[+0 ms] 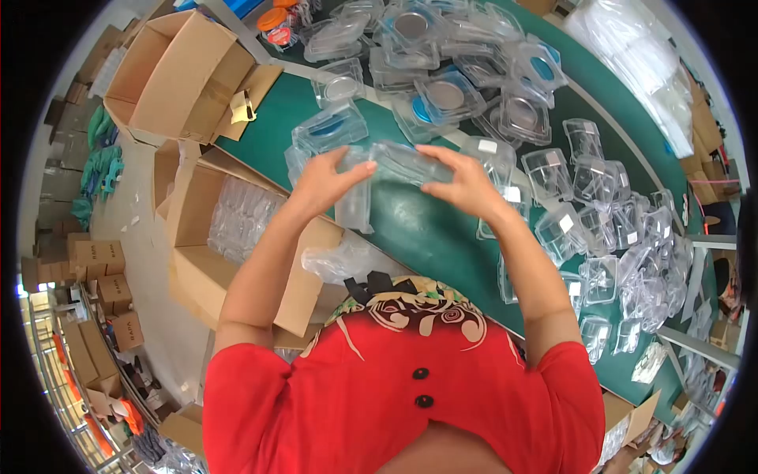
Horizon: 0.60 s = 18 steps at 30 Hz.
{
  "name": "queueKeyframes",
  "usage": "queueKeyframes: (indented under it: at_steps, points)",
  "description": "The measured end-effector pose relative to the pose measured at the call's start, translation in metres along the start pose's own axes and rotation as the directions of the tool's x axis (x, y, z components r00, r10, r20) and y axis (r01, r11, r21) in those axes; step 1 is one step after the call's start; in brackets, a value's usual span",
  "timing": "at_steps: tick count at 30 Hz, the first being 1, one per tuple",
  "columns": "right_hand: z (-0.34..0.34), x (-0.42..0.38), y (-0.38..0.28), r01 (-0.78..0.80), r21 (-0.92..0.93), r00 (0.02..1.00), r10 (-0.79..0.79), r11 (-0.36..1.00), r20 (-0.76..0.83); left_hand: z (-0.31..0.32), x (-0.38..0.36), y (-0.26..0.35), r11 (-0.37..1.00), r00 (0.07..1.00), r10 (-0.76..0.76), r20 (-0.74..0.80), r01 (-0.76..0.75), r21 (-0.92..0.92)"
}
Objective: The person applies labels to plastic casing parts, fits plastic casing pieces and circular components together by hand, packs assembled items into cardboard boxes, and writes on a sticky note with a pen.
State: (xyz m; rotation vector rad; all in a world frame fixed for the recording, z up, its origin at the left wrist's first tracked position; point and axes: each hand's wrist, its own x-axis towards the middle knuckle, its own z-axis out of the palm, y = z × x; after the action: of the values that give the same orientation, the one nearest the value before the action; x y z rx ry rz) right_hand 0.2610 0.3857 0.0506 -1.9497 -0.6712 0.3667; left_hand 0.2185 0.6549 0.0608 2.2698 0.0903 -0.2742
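Note:
Above the green table, my right hand grips a clear plastic container by its right end, thumb below and fingers on top. My left hand is at the left, its thumb and fingers apart, close to the container's left end; whether it touches a clear piece there is unclear. Just below my left hand stands another clear plastic piece. A clear container with a blue disc lies just beyond my left hand.
Clear packages with round discs pile up at the back. Many clear containers with white labels spread over the right side. An open cardboard box of clear containers is at the left, a larger box behind it. A plastic bag lies near my waist.

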Motion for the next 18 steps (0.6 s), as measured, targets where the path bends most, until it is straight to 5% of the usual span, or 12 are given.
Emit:
queueKeyframes:
  at_steps: [1, 2, 6, 9, 10, 13, 14, 16, 18]
  points:
    - [0.004, 0.022, 0.007, 0.030, 0.010, 0.999, -0.030, 1.000, 0.045, -0.009, 0.005, -0.006, 0.992, 0.991, 0.082, -0.103, -0.071, 0.104]
    - [0.012, 0.045, 0.016, 0.057, 0.020, 0.994, -0.059, 0.998, 0.088, -0.017, 0.016, -0.025, 0.781, 0.935, 0.316, -0.159, -0.162, 0.603]
    - [0.052, 0.114, 0.032, 0.197, -0.033, 0.953, -0.183, 0.980, 0.241, -0.029, 0.038, -0.043, 0.868, 0.975, -0.021, -0.222, 0.128, 0.480]
    - [0.078, 0.143, 0.035, 0.142, -0.070, 0.963, -0.121, 0.987, 0.239, -0.029, 0.049, -0.067, 0.895, 0.981, -0.028, -0.194, 0.111, 0.432]
    - [0.081, 0.144, 0.031, 0.128, -0.170, 0.981, -0.099, 0.977, 0.169, -0.030, 0.050, -0.071, 0.909, 0.977, -0.012, -0.215, 0.100, 0.404]
    - [0.060, 0.134, 0.033, 0.307, -0.344, 0.915, -0.375, 0.887, -0.150, -0.025, 0.048, -0.072, 0.891, 0.969, -0.018, -0.245, 0.126, 0.436]
    - [0.046, 0.128, 0.040, 0.183, -0.386, 0.913, -0.302, 0.904, -0.273, -0.024, 0.048, -0.071, 0.890, 0.968, -0.013, -0.249, 0.125, 0.439]
    - [0.016, 0.118, 0.069, -0.134, -0.698, 0.903, -0.204, 0.703, -0.379, -0.024, 0.047, -0.071, 0.899, 0.962, 0.022, -0.273, 0.100, 0.427]
    - [0.000, 0.105, 0.106, -0.248, -0.824, 0.898, -0.200, 0.509, -0.393, -0.021, 0.042, -0.068, 0.904, 0.935, 0.163, -0.314, -0.014, 0.427]
